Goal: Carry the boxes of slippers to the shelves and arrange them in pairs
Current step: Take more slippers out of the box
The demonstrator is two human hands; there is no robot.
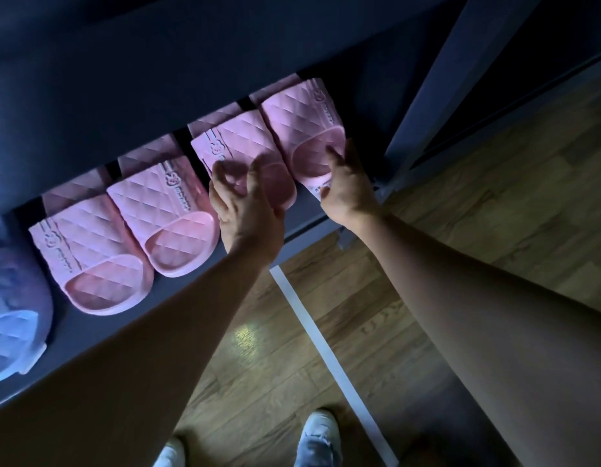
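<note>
At the far left of the dark shelf (100, 332) lies a pale lilac slipper (12, 305), cut off by the frame edge. Beside it sits a pair of quilted pink slippers with heels toward the person: the first pink slipper (93, 251) and the second pink slipper (167, 210), touching side by side. More pink slippers (140, 156) show in a row behind them. Next comes the third pink slipper (238, 143), its heel half covered by the left hand (248, 210). That hand's fingers are spread and loosely curled over the footbed; it is blurred, so I cannot tell whether it grips or touches the slipper. Just beside lies the rightmost pink slipper (302, 119), at the shelf's end. The right hand (348, 187) holds its heel, fingers bent onto the footbed and thumb at the heel edge by a white label (321, 190). Further right stands the shelf's upright post (437, 96). Below are the wood floor (460, 197), a white floor line (326, 348) and the person's pale shoes (317, 436).
</note>
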